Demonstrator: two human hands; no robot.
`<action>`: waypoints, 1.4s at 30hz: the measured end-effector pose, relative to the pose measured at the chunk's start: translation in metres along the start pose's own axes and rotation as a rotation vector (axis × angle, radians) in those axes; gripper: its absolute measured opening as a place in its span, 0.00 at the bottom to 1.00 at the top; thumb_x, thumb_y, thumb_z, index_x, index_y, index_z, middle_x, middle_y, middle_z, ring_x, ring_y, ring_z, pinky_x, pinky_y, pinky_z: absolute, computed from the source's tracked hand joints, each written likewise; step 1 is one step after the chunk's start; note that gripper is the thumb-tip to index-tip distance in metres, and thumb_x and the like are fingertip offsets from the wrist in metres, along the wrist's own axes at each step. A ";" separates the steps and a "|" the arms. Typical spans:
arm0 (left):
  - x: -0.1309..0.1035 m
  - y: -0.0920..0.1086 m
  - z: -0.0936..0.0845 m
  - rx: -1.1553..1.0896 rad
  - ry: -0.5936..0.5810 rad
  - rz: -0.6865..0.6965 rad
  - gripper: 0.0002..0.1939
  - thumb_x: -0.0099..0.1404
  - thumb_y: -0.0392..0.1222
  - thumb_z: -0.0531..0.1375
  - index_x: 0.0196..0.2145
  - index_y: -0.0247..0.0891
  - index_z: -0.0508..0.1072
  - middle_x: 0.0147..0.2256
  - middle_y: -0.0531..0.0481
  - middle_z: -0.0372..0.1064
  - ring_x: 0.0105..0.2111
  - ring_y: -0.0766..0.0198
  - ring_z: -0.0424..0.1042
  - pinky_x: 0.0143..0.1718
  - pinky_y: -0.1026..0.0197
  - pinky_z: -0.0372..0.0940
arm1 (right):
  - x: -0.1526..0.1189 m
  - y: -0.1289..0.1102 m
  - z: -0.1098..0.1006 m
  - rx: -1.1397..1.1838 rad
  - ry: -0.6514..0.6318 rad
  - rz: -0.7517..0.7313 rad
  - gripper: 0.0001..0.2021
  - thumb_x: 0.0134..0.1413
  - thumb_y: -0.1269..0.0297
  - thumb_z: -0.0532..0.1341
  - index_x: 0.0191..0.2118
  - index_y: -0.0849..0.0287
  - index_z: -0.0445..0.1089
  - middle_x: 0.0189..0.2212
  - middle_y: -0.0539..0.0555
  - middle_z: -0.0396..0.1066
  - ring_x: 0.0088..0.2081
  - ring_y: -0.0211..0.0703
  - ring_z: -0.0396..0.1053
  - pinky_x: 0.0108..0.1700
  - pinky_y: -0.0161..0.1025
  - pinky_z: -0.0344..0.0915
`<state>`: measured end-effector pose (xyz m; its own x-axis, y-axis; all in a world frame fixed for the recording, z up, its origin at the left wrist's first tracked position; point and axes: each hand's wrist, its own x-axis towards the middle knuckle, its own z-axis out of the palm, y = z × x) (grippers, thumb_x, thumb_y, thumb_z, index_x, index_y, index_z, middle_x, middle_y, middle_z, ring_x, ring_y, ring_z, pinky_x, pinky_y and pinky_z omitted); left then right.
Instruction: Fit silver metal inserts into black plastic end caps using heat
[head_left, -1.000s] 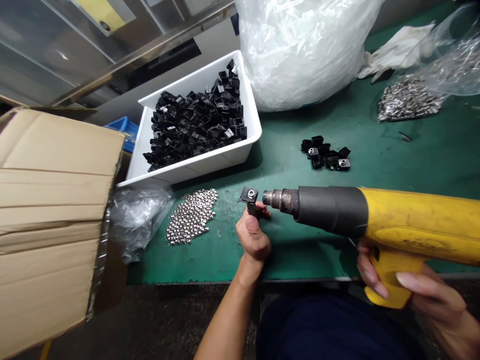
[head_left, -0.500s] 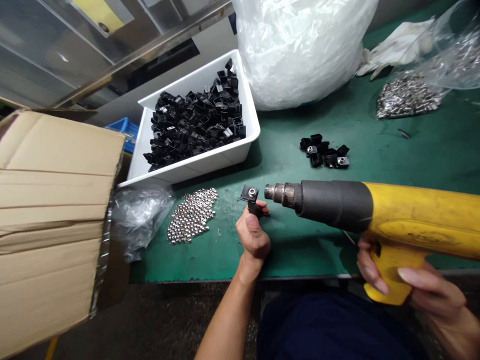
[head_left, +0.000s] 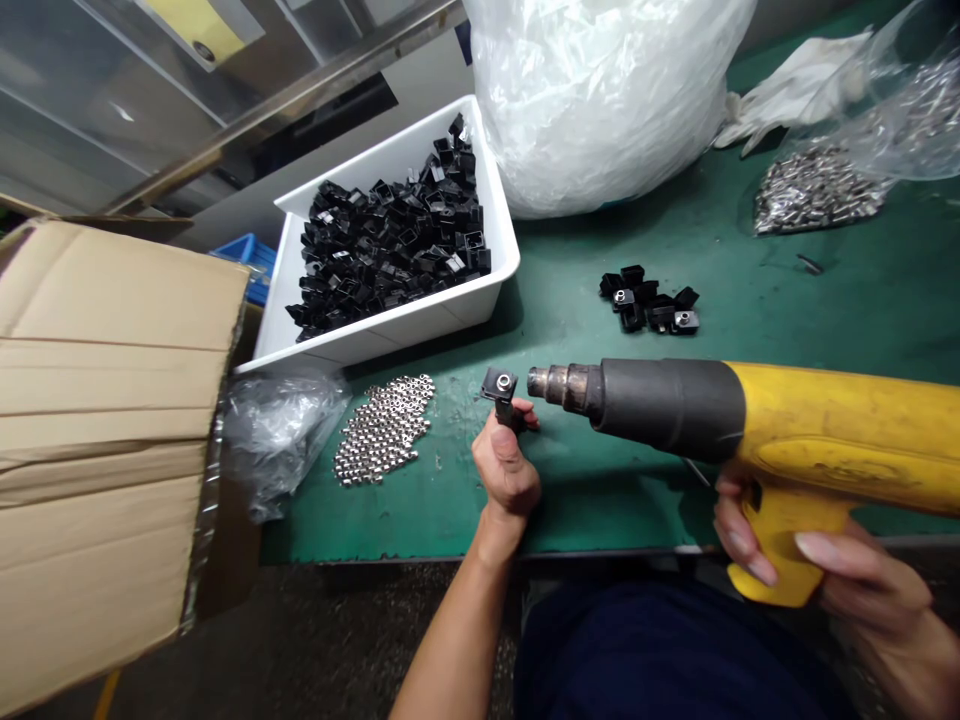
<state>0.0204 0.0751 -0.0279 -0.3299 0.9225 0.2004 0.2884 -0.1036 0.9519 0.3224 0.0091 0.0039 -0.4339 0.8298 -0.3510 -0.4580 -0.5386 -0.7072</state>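
Head view, hands (head_left: 510,480), black part (head_left: 499,384), illegibly lettered gun (head_left: 847,425)

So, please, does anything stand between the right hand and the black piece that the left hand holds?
Yes: the front of the yellow heat gun, gripped by the right hand. Between its nozzle and the black piece, nothing visible stands.

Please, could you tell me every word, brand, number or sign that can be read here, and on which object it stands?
No text can be read.
Yellow heat gun: a marking on the side of its body, too blurred to read.
Yellow label at the upper left: a dark oval mark, no legible words.
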 end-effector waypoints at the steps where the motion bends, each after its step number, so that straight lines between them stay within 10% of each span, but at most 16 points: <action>1: 0.000 0.000 0.000 0.003 -0.002 -0.004 0.32 0.75 0.63 0.42 0.46 0.36 0.75 0.34 0.44 0.73 0.35 0.58 0.75 0.41 0.54 0.71 | 0.000 0.000 0.000 0.001 0.000 -0.004 0.22 0.57 0.49 0.61 0.54 0.53 0.69 0.35 0.56 0.71 0.27 0.44 0.66 0.31 0.43 0.63; 42: 0.001 0.013 0.004 -0.053 0.033 -0.106 0.33 0.75 0.61 0.38 0.43 0.37 0.76 0.33 0.44 0.74 0.35 0.58 0.75 0.43 0.54 0.71 | 0.006 0.000 -0.003 -0.053 -0.023 -0.081 0.21 0.59 0.52 0.58 0.55 0.53 0.70 0.33 0.56 0.71 0.25 0.43 0.66 0.29 0.43 0.61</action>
<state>0.0270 0.0763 -0.0157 -0.3855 0.9168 0.1044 0.2022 -0.0265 0.9790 0.3226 0.0141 -0.0003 -0.4151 0.8665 -0.2773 -0.4508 -0.4607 -0.7646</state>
